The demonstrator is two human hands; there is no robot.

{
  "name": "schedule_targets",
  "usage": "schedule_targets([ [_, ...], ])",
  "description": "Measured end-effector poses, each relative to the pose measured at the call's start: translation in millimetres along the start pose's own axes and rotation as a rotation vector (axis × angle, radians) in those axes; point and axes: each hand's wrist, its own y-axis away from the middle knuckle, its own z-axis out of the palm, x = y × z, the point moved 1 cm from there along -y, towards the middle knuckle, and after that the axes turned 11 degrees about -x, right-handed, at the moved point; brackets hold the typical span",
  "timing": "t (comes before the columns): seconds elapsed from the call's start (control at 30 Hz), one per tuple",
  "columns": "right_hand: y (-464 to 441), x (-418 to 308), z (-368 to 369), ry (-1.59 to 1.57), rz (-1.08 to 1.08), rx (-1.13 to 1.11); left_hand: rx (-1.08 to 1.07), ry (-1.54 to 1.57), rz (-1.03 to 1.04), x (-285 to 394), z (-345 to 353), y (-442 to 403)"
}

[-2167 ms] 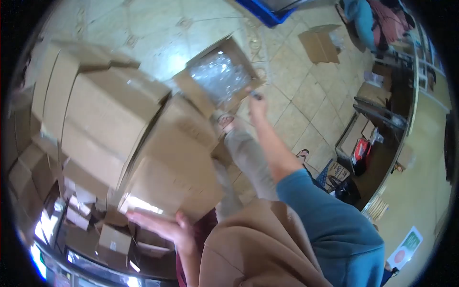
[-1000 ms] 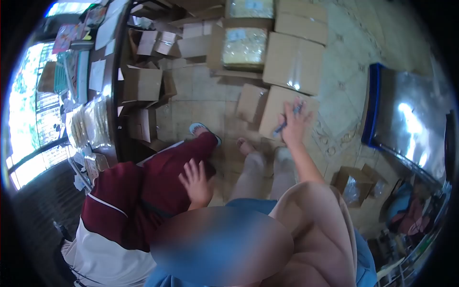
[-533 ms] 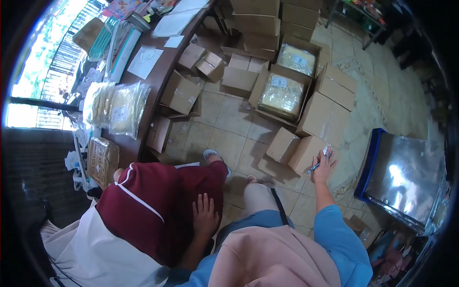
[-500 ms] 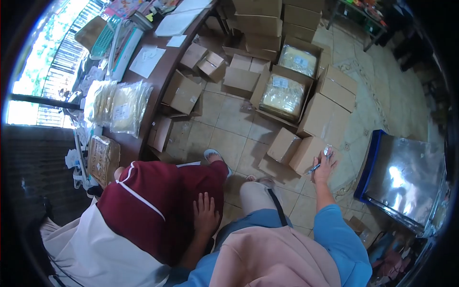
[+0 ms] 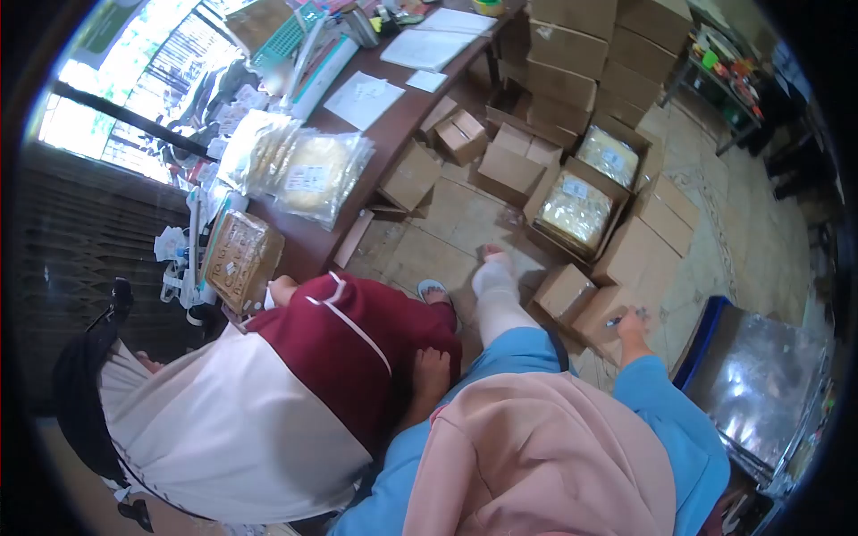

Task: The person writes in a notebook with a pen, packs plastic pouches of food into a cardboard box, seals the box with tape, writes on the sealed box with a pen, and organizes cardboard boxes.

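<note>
My right hand [image 5: 633, 332] is closed around a pen [image 5: 613, 322], whose dark tip points left over a small cardboard box [image 5: 597, 314] with raised flaps. The hand is at the box's right edge; whether it touches the cardboard is hard to see. My left hand [image 5: 432, 373] rests with curled fingers on the maroon clothing [image 5: 357, 326] of a person beside me, and no object shows in it. That person's own hand [image 5: 283, 290] is next to a taped brown package [image 5: 239, 259] with handwriting.
Clear plastic packs [image 5: 313, 174] and papers [image 5: 364, 98] lie on the brown table [image 5: 393, 134]. Open cartons [image 5: 572, 214] with wrapped packs stand on the tiled floor, before stacked boxes [image 5: 567, 54]. At right is a shiny metal-topped unit [image 5: 760, 375] with a blue edge.
The view has swung left, shifting the scene rightward. My left hand's fingers, spread flat before, are now curled. My right hand still holds the pen beside the box.
</note>
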Motion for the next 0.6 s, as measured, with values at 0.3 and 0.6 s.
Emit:
schedule_targets([
  [0.3, -174.6, -132.5, -76.4, -0.122, -0.413, 0.046, 0.199, 1.1, -0.756, -25.9, 62.9, -68.9],
  [0.6, -127.4, -468.7, -300.9, -0.024, -1.059, 0.106, 0.023, 0.903, -0.746, -31.5, -113.3, -214.1],
])
